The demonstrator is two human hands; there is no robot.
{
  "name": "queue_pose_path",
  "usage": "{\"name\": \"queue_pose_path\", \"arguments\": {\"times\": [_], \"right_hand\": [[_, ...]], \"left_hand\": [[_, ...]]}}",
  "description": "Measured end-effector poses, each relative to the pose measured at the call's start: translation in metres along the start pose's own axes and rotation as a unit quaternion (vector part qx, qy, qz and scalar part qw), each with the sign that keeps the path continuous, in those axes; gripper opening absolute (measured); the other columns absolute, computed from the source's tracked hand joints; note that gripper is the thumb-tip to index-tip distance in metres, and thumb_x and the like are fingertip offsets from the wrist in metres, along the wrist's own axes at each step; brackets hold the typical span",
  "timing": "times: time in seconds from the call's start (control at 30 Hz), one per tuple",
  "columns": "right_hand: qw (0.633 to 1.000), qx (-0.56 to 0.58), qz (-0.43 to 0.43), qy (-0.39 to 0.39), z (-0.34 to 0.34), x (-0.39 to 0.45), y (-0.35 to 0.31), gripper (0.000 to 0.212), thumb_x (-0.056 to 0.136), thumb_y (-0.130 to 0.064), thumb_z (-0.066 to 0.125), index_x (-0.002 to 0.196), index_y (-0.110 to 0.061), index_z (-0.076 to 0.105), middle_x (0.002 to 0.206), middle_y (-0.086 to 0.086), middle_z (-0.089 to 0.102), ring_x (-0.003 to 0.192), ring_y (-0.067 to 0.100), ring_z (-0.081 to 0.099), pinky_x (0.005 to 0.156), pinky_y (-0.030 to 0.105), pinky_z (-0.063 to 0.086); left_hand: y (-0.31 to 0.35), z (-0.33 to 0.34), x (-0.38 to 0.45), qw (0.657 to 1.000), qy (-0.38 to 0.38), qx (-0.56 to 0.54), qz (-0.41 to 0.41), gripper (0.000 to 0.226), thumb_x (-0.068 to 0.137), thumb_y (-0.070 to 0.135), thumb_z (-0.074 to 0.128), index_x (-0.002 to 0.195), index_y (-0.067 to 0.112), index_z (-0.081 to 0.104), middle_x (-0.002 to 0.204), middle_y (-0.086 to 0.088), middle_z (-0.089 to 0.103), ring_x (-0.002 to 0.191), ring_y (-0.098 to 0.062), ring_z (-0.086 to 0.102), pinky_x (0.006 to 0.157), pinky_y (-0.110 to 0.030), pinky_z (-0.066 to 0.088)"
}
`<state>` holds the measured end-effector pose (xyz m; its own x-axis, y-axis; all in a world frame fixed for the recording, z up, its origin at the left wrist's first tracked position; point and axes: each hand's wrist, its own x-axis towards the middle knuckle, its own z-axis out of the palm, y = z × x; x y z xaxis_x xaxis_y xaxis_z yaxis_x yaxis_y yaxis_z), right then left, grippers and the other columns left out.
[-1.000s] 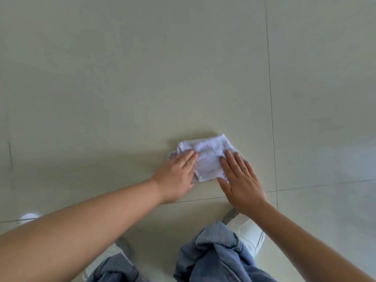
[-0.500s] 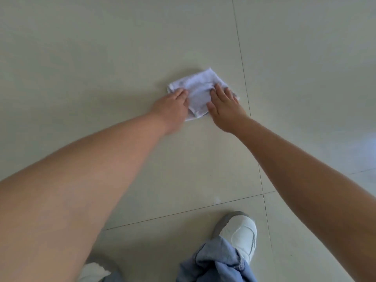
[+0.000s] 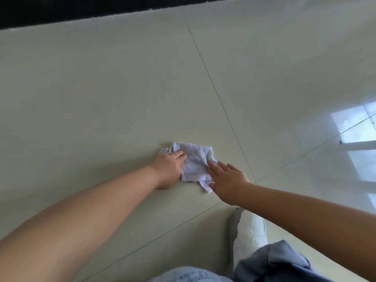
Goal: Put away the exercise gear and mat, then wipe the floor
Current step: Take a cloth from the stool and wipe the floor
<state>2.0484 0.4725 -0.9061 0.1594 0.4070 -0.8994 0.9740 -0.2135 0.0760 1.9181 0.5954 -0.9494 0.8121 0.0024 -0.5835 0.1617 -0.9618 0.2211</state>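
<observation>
floor: pale cream glossy tiled floor (image 3: 101,98), thin dark grout lines crossing just right of the hands
far edge: black strip (image 3: 81,9) along top of view, what it is cannot tell
reflection: bright window glare (image 3: 358,139) on tiles at right, well apart from cloth
shoe: white sneaker with grey toe (image 3: 249,231), under the right forearm, near side of cloth
trousers: light blue denim fabric (image 3: 274,263) bunched at bottom, covers back of shoe
obstruction: nothing between the hands and cloth; both forearms hide floor at bottom
cloth: crumpled white rag (image 3: 195,161), flat on floor near centre, just left of grout crossing, between the two hands
left hand (image 3: 169,167): palm down on the cloth's left edge, fingers (image 3: 179,154) together, slightly curled, pressing the fabric; arm stretched forward from lower left
right hand (image 3: 228,180): flat, palm down over the cloth's right lower corner, fingers (image 3: 213,165) straight, slightly spread, pointing up-left; contact with cloth at fingertips and thumb, no clamp
</observation>
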Motion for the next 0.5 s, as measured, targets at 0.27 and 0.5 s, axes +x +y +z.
{"name": "queue_pose_path", "arguments": {"times": [0.27, 0.5], "right_hand": [[0.999, -0.012, 0.034, -0.029, 0.012, -0.005, 0.018, 0.051, 0.101, -0.025, 0.021, 0.150, -0.014, 0.012, 0.158, 0.005, -0.017, 0.148, 0.022, -0.007, 0.121, 0.037, 0.003], [0.996, -0.034, 0.074, 0.029, -0.025, 0.033, 0.132, 0.056, 0.101, -0.037, 0.013, 0.150, -0.014, -0.001, 0.159, -0.004, -0.012, 0.148, 0.014, -0.005, 0.120, 0.034, 0.000]], "left_hand": [[0.029, -0.014, 0.021, 0.999, -0.038, 0.002, -0.004, 0.053, 0.101, 0.008, 0.026, 0.150, 0.000, 0.009, 0.160, -0.010, -0.003, 0.149, -0.024, -0.003, 0.120, -0.036, 0.014], [0.068, -0.055, 0.102, 0.995, -0.083, 0.006, -0.056, 0.066, 0.096, 0.007, 0.038, 0.147, -0.011, 0.000, 0.156, -0.025, -0.011, 0.146, -0.036, -0.012, 0.121, -0.040, 0.015]]}}
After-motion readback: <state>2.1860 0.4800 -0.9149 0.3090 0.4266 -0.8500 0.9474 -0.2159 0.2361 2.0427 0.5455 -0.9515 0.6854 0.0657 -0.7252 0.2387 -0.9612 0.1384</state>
